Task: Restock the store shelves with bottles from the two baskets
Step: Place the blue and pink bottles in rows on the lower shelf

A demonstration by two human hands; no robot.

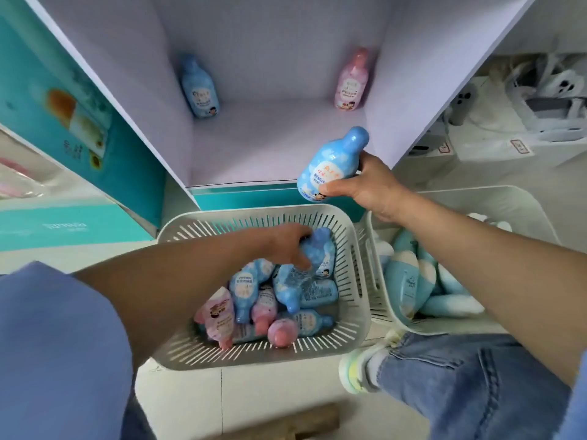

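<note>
Head, right hand (368, 185) holding raised bottle (330, 161), left hand (284, 246) gripping basket bottle (320, 254)

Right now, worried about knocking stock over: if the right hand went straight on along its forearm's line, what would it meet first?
The right hand, gripping the held blue bottle, points over open shelf floor; first in line looks like the back-left blue bottle, though depth is unclear.
</note>
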